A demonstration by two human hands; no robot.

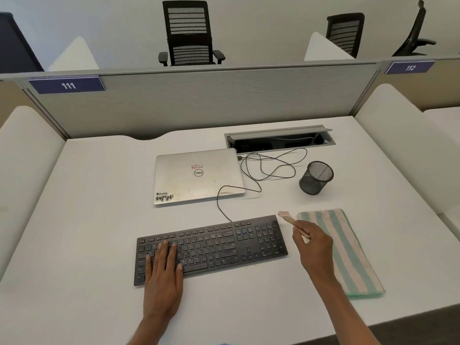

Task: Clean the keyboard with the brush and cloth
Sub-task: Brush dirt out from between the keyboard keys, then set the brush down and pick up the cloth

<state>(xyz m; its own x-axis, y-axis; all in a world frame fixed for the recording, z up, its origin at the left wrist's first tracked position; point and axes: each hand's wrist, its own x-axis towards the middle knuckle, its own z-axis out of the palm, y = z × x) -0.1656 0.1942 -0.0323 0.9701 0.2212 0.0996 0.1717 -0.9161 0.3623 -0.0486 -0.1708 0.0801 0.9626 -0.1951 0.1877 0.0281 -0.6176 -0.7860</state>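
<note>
On the white counter [87, 220], the flat black keyboard [211, 247] lies near, the closed silver laptop [198, 176] behind it. The striped folded cloth [348, 255] lies right of the keyboard; the round black mesh cup [316, 178] stands farther, right of the laptop. The right grip [315, 245] holds the small wooden brush [286, 216] between keyboard and cloth.

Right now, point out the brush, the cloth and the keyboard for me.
brush [287, 217], head view, near its bristle end.
cloth [348, 252], head view, on the striped middle.
keyboard [224, 242], head view, on the central keys.
</note>
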